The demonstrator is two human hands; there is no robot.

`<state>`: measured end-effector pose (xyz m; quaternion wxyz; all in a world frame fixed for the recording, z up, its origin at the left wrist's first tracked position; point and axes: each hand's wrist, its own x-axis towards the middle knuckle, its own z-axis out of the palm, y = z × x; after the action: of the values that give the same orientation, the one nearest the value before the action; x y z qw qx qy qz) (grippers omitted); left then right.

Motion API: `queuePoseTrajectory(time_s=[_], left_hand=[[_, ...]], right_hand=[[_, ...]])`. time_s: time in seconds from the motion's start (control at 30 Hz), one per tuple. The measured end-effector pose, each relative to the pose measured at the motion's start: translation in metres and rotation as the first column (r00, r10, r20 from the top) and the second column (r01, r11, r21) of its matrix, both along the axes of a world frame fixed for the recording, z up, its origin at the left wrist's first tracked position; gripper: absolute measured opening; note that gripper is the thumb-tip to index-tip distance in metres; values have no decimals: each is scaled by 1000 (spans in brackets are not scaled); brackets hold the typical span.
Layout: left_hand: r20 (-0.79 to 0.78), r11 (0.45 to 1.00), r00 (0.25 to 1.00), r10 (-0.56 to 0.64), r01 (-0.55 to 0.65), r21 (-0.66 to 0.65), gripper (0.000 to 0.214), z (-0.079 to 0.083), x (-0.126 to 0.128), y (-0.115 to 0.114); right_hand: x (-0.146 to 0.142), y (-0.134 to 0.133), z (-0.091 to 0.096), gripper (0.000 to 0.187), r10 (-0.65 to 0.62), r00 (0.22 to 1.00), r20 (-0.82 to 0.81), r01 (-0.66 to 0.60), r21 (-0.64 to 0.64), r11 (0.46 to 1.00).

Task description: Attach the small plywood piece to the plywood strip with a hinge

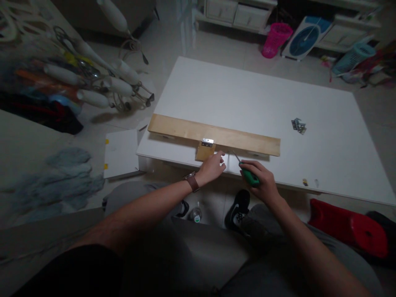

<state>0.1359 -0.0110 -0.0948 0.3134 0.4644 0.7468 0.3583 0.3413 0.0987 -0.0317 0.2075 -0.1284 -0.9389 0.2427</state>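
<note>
A long wooden board (185, 129) lies across the near part of the white table (247, 95). Against its near edge sits a small wooden block (202, 153), and a metal hinge (207, 142) spans the joint between them. My left hand (213, 167) is beside the block, its fingers loosely curled and apart, with nothing visible in them. My right hand (262, 181) grips the green handle of a screwdriver (251, 177). The screwdriver's shaft points up and left, toward the board's near edge.
Several metal hinges (298, 126) lie in a pile on the right of the table. Two small items, one yellow and black (305, 182), rest by the near edge. A red plastic object (346, 227) stands below at right; a white lamp fixture (117, 84) is at left.
</note>
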Motion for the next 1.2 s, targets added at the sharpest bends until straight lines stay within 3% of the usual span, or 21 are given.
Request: queuePoseTrajectory(time_s=[0.2,0.5,0.63,0.73,0.83,1.2], left_hand=[[-8,996,999,41,-41,79,40,-3,5,10],[-147,999,989,-13,19,40,33,5,12,23],[-177,999,984,27,-30,-17,15,8,13,31],[-117,994,987,107,-108,-7,3,10,13,37],[-99,990,985,144,-144,8,3,12,15,42],[-293,995,955,-37,8,-101,27,17,22,49]], right_hand=[[1,-8,17,26,-116,990,-82,111,-61,992],[6,-7,27,21,-98,988,-117,88,-88,992],[10,-5,30,20,-109,986,-126,98,-89,991],[15,-4,32,21,-131,984,-119,120,-102,988],[20,-3,32,22,-147,982,-117,133,-117,984],[25,1,37,16,-191,969,-156,177,-100,979]])
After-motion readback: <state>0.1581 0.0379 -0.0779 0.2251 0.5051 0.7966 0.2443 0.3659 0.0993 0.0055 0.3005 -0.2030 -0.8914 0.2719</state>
